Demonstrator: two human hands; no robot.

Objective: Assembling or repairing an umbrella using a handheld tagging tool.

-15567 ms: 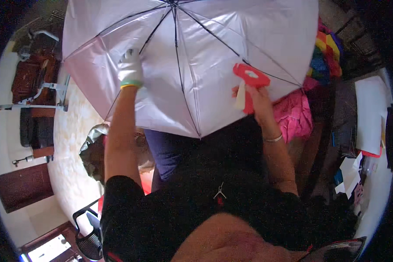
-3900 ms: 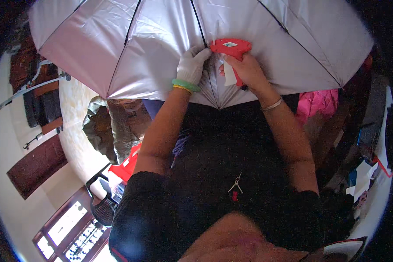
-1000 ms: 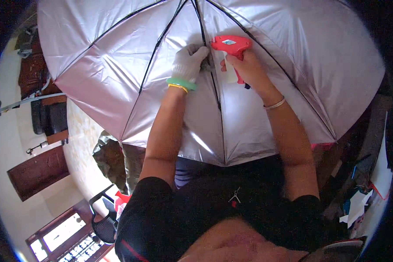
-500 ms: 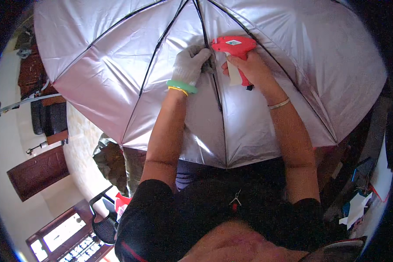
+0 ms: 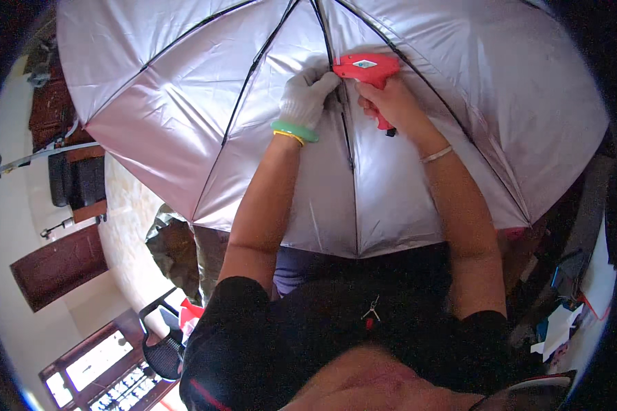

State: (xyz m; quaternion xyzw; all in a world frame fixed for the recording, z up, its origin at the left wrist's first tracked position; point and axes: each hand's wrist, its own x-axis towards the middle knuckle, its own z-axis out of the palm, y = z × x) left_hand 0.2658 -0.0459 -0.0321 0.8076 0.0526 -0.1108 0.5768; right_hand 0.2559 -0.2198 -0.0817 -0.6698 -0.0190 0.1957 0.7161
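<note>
An open umbrella [image 5: 404, 185] with a silvery lining and thin black ribs spreads across the view in front of me. My left hand [image 5: 303, 96], in a pale knitted glove, pinches a black rib [image 5: 345, 133] near the middle, thumb toward the right. In my right hand [image 5: 396, 103], which is bare, is a red tagging gun [image 5: 368, 64] gripped by its handle. Its nose points left and meets the rib beside my gloved thumb. The fingers wrap over the trigger, which is hidden. Whether a fastener sits at the gun's tip is too small to tell.
The umbrella's near edge lies over my lap. To the left are a crumpled dark glossy bag [image 5: 173, 246], a black mesh chair [image 5: 163, 356] and a brown door [image 5: 60, 268]. White paper [image 5: 557, 330] lies among clutter at the lower right.
The tagging gun's white trigger stood out from the handle before and now is out of sight under my fingers. My left hand has shifted slightly right and up, closer to the gun's nose.
</note>
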